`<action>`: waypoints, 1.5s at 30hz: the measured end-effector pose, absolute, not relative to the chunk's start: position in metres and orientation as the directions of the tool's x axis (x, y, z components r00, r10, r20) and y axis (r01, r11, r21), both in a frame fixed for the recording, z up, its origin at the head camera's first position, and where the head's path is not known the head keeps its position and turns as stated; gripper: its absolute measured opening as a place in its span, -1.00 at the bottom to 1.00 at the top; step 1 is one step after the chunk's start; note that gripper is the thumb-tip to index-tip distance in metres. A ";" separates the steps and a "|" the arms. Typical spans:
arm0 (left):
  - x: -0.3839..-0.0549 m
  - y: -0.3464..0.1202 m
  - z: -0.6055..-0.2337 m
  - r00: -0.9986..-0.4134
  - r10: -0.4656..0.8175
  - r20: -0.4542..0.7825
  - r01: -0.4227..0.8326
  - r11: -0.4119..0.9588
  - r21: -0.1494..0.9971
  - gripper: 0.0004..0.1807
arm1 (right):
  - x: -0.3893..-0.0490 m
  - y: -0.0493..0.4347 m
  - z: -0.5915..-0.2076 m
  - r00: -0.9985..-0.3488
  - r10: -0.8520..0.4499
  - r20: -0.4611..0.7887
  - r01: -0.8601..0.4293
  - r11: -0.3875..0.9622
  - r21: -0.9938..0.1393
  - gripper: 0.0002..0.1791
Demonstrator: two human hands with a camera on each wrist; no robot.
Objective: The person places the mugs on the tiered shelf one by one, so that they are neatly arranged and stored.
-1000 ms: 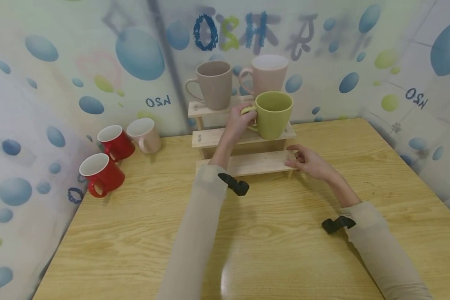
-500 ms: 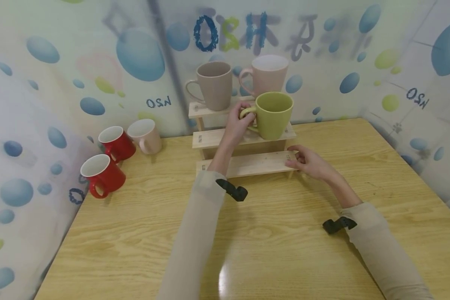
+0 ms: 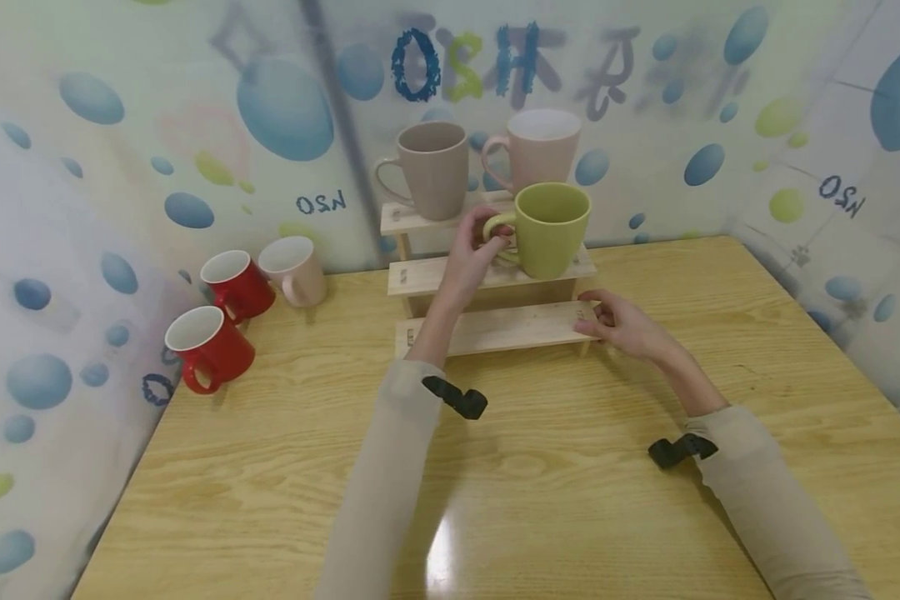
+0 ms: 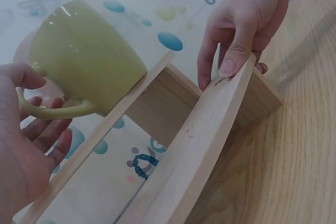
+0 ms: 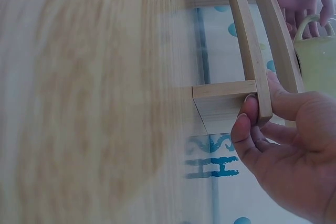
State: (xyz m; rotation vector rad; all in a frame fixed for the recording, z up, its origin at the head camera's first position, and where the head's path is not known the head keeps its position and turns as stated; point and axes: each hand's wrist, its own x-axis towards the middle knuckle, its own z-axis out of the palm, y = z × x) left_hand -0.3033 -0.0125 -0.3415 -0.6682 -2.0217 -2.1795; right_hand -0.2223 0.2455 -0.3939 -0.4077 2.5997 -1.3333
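Observation:
A yellow-green mug [image 3: 551, 233] stands upright on the right part of the middle step of a three-tier wooden rack [image 3: 450, 275]. My left hand [image 3: 468, 258] is at its handle, fingers loose and parted around it; the left wrist view shows the handle [image 4: 58, 111] between thumb and fingers without a tight grip. With thumb and fingers, my right hand [image 3: 626, 325] pinches the right end of the rack's lowest board [image 3: 510, 329]. In the right wrist view the thumb lies on one face of that board [image 5: 252, 51], curled fingers on the other.
On the top step stand a taupe mug [image 3: 433, 171] and a pale pink mug [image 3: 543, 150]. Two red mugs [image 3: 221, 354] and another pale pink mug [image 3: 300, 275] sit on the wooden table [image 3: 540, 500] at the left. A patterned wall [image 3: 285, 108] backs the rack.
My left fingers have loosened and spread from the mug's handle, and the left forearm has drawn slightly back. The mug stays on the middle step; my right hand keeps its place.

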 end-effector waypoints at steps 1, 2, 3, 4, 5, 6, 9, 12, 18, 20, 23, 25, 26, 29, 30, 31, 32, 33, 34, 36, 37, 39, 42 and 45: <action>-0.302 -0.015 -0.342 -0.897 0.229 0.379 0.362 -0.114 0.925 -0.65 | -0.222 0.246 -0.394 -0.944 -0.327 -0.045 -0.154 0.558 -0.815 -0.35; -0.300 -0.017 -0.342 -0.896 0.237 0.376 0.359 -0.112 0.927 -0.62 | -0.222 0.246 -0.394 -0.944 -0.327 -0.045 -0.154 0.559 -0.815 -0.35; -0.299 -0.019 -0.342 -0.896 0.244 0.371 0.356 -0.106 0.928 -0.59 | -0.222 0.246 -0.393 -0.944 -0.327 -0.045 -0.154 0.559 -0.814 -0.34; -0.298 -0.022 -0.343 -0.896 0.251 0.367 0.353 -0.101 0.930 -0.57 | -0.222 0.246 -0.393 -0.944 -0.326 -0.047 -0.153 0.559 -0.815 -0.34; -0.296 -0.024 -0.344 -0.896 0.256 0.362 0.349 -0.097 0.932 -0.54 | -0.222 0.246 -0.393 -0.944 -0.326 -0.047 -0.152 0.558 -0.816 -0.34; -0.295 -0.027 -0.344 -0.896 0.260 0.359 0.347 -0.093 0.933 -0.52 | -0.222 0.246 -0.393 -0.944 -0.327 -0.047 -0.153 0.558 -0.815 -0.34; -0.291 -0.034 -0.346 -0.898 0.256 0.357 0.352 -0.066 0.934 -0.47 | -0.222 0.246 -0.393 -0.944 -0.326 -0.049 -0.151 0.561 -0.814 -0.34; -0.288 -0.041 -0.348 -0.899 0.234 0.369 0.368 -0.051 0.928 -0.44 | -0.222 0.246 -0.393 -0.945 -0.323 -0.053 -0.148 0.566 -0.811 -0.33; -0.276 -0.058 -0.351 -0.900 0.215 0.380 0.376 -0.061 0.925 -0.42 | -0.223 0.246 -0.394 -0.944 -0.325 -0.053 -0.147 0.559 -0.816 -0.33; -0.273 -0.064 -0.352 -0.898 0.221 0.381 0.373 -0.076 0.925 -0.40 | -0.223 0.246 -0.394 -0.943 -0.327 -0.055 -0.144 0.555 -0.819 -0.33; -0.268 -0.071 -0.352 -0.890 0.229 0.395 0.381 -0.104 0.919 -0.37 | -0.223 0.246 -0.394 -0.942 -0.332 -0.056 -0.144 0.549 -0.823 -0.33; -0.264 -0.077 -0.352 -0.884 0.229 0.409 0.394 -0.110 0.913 -0.38 | -0.223 0.246 -0.394 -0.941 -0.333 -0.057 -0.145 0.549 -0.823 -0.33; -0.263 -0.080 -0.353 -0.882 0.225 0.415 0.400 -0.110 0.910 -0.40 | -0.223 0.246 -0.394 -0.941 -0.334 -0.057 -0.145 0.548 -0.824 -0.33; -0.259 -0.090 -0.352 -0.871 0.231 0.433 0.422 -0.098 0.901 -0.48 | -0.223 0.246 -0.394 -0.941 -0.332 -0.057 -0.144 0.549 -0.824 -0.34; -0.258 -0.094 -0.353 -0.866 0.240 0.438 0.428 -0.092 0.899 -0.52 | -0.223 0.246 -0.393 -0.942 -0.331 -0.057 -0.143 0.550 -0.823 -0.34; -0.258 -0.097 -0.352 -0.863 0.250 0.439 0.431 -0.090 0.898 -0.55 | -0.223 0.246 -0.393 -0.942 -0.330 -0.058 -0.142 0.550 -0.823 -0.34; -0.257 -0.101 -0.352 -0.859 0.260 0.441 0.434 -0.085 0.897 -0.59 | -0.223 0.246 -0.393 -0.942 -0.330 -0.058 -0.142 0.550 -0.823 -0.34; -0.256 -0.105 -0.352 -0.854 0.274 0.443 0.437 -0.084 0.895 -0.61 | -0.223 0.246 -0.393 -0.943 -0.329 -0.060 -0.140 0.550 -0.823 -0.34; -0.255 -0.109 -0.351 -0.851 0.283 0.442 0.438 -0.083 0.895 -0.64 | -0.223 0.246 -0.393 -0.943 -0.327 -0.062 -0.137 0.550 -0.824 -0.34; -0.254 -0.117 -0.351 -0.850 0.288 0.440 0.437 -0.081 0.896 -0.66 | -0.224 0.246 -0.393 -0.943 -0.325 -0.066 -0.132 0.552 -0.823 -0.33; -0.253 -0.121 -0.351 -0.853 0.285 0.438 0.435 -0.078 0.897 -0.66 | -0.224 0.246 -0.394 -0.943 -0.325 -0.068 -0.130 0.552 -0.824 -0.33; -0.252 -0.129 -0.352 -0.859 0.273 0.434 0.431 -0.073 0.899 -0.66 | -0.224 0.246 -0.394 -0.943 -0.325 -0.073 -0.127 0.553 -0.824 -0.32; -0.250 -0.140 -0.354 -0.872 0.251 0.420 0.420 -0.054 0.906 -0.65 | -0.225 0.246 -0.395 -0.942 -0.328 -0.074 -0.129 0.555 -0.822 -0.31; -0.247 -0.151 -0.356 -0.883 0.234 0.408 0.408 -0.051 0.912 -0.65 | -0.225 0.246 -0.396 -0.941 -0.331 -0.070 -0.135 0.557 -0.819 -0.31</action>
